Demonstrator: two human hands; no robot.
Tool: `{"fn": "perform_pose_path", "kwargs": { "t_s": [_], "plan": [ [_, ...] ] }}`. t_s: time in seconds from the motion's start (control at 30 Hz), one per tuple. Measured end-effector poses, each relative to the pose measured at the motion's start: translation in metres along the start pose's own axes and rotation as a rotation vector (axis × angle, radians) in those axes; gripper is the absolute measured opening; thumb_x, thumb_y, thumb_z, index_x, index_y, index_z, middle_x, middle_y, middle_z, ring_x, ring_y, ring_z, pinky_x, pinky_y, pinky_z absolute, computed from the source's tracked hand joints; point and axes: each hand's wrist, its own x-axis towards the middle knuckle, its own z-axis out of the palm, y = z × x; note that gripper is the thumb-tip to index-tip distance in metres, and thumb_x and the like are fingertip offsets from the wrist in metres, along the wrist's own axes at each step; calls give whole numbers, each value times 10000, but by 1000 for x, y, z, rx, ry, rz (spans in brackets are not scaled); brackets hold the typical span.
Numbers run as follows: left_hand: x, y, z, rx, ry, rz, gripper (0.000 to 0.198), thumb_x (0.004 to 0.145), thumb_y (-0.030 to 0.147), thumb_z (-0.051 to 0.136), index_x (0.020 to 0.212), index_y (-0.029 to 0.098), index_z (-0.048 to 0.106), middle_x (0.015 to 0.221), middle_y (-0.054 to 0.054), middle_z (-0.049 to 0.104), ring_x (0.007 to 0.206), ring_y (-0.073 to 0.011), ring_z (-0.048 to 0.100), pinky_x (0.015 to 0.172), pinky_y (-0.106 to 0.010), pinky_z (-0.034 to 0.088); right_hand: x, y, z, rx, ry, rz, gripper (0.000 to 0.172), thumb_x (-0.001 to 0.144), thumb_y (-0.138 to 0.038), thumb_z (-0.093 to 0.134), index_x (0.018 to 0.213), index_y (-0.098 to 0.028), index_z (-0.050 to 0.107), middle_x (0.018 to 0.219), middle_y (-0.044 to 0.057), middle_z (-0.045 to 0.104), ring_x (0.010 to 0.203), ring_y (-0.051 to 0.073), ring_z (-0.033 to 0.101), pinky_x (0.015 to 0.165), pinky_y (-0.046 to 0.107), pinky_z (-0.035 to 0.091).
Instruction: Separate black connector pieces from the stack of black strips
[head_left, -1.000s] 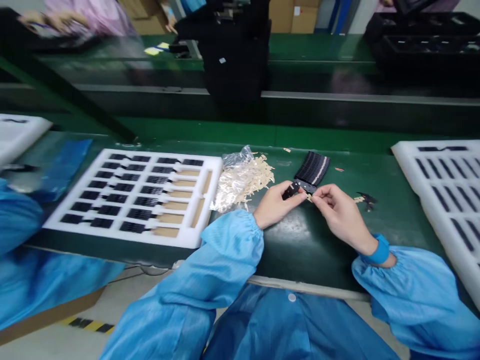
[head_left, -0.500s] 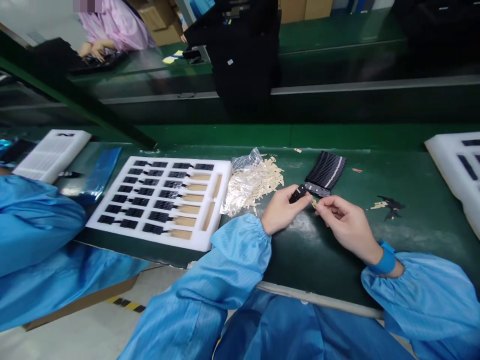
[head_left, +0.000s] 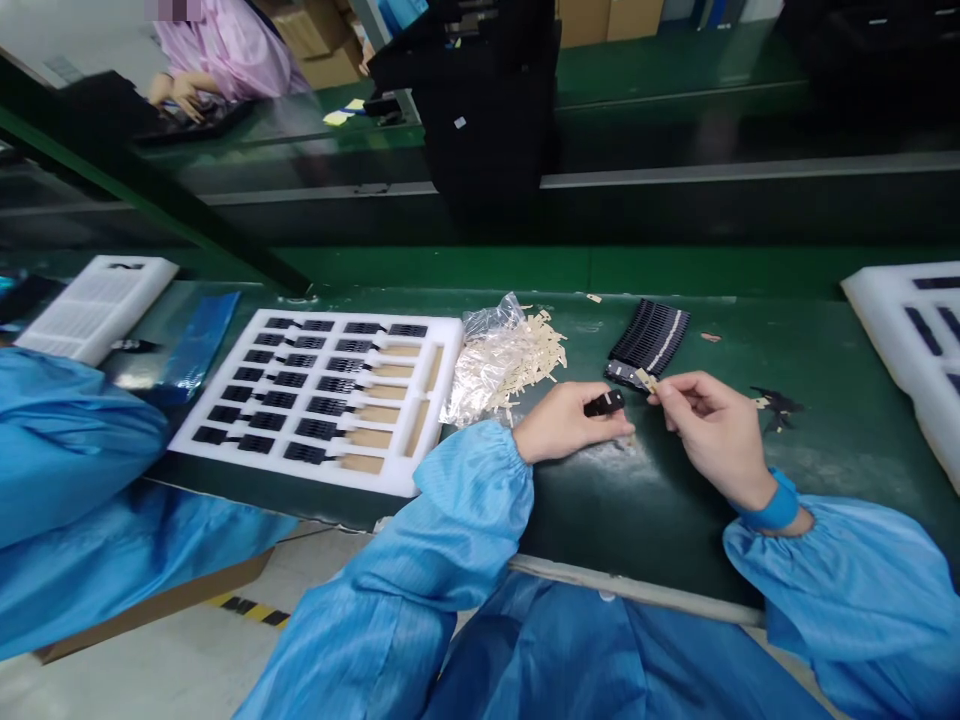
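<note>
Assembly stage in hand: a small black part [head_left: 604,404] is pinched in the left hand [head_left: 564,424] above the green bench [head_left: 675,500]; a tan strip [head_left: 646,380] is gripped by the right hand [head_left: 712,430]. Precise alignment of strip to part is judged necessary.

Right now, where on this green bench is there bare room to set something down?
Bare green surface lies before both hands, toward the near edge, and between the black scraps and right foam tray. Crowded: the left foam tray, bag of tan pieces and black stack.
</note>
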Motion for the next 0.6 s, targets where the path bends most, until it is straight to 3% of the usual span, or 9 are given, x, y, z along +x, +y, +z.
{"fn": "perform_pose_path", "kwargs": {
  "t_s": [0.07, 0.17, 0.37, 0.6],
  "plan": [
    [-1, 2, 0, 47, -90, 7, 230, 780, 336, 812, 864, 151, 704, 708, 26, 605, 633, -101, 489, 610, -228, 382, 0, 2, 0, 25, -48, 11, 360, 870, -559, 743, 831, -202, 712, 718, 42, 708, 526, 133, 566, 509, 264, 495],
    [-3, 4, 2, 70, -112, 69, 182, 845, 319, 755, 912, 153, 728, 753, 11, 656, 672, -113, 552, 659, -233, 422, -1, 6, 1, 24, -82, 8, 319, 863, -517, 759, 827, -203, 715, 727, 37, 704, 578, 145, 602, 538, 262, 506],
    [-6, 4, 9, 157, 295, 205, 164, 927, 271, 648, 1011, 187, 760, 960, -45, 762, 857, -176, 682, 788, -267, 505, -7, 11, 2, -74, -128, -80, 191, 926, -396, 695, 878, -213, 726, 776, 35, 691, 628, 161, 598, 565, 289, 470],
    [-5, -2, 12, 194, 279, 216, 153, 918, 284, 666, 960, 175, 765, 810, -23, 726, 706, -132, 630, 679, -231, 466, -10, 5, 5, -196, -129, -238, 127, 966, -309, 646, 920, -224, 729, 801, 35, 669, 648, 168, 582, 595, 315, 460]
  ]
}}
